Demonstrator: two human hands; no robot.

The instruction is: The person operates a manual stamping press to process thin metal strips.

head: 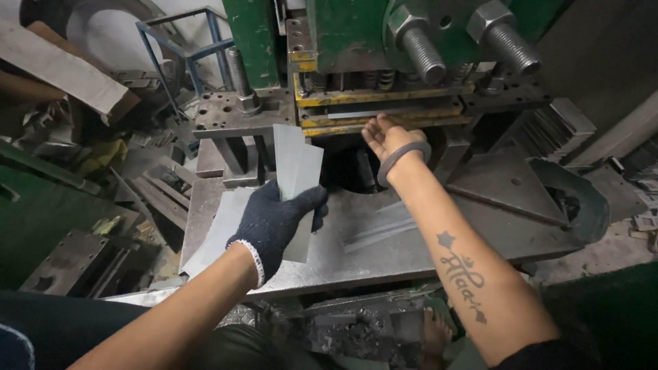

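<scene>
A green press (356, 31) with two large threaded bolts (504, 41) fills the top of the view, its yellow-edged die plates (384, 99) stacked just above a dark round opening (353, 171) in the grey steel bed (411, 250). A perforated steel block (226, 113) on short posts stands at the left of the die, and a triangular plate (500, 185) lies on the bed to the right, beside a ribbed stack of metal pieces (555, 130). Scrap strips and offcuts (147, 192) crowd the floor to the left, near a blue metal frame (181, 48) and a slanted board (62, 68).

The person's left hand (277, 219), in a dark knit glove with a white cuff, grips a bundle of flat grey metal strips (296, 164), fingers wrapped around them so they stand nearly upright in front of the die's left side. More grey sheets (223, 229) lie flat on the bed just beneath that hand.

The right hand (385, 136), bare and wearing a grey wristband (403, 159), reaches forward with its fingertips at the slot between the yellow plates, where a thin grey strip (363, 113) lies; whether the fingers are gripping that strip cannot be told. Another flat strip (380, 229) rests on the bed under the right forearm. A sandalled foot (435, 329) shows below the bed's front edge, among metal debris.
</scene>
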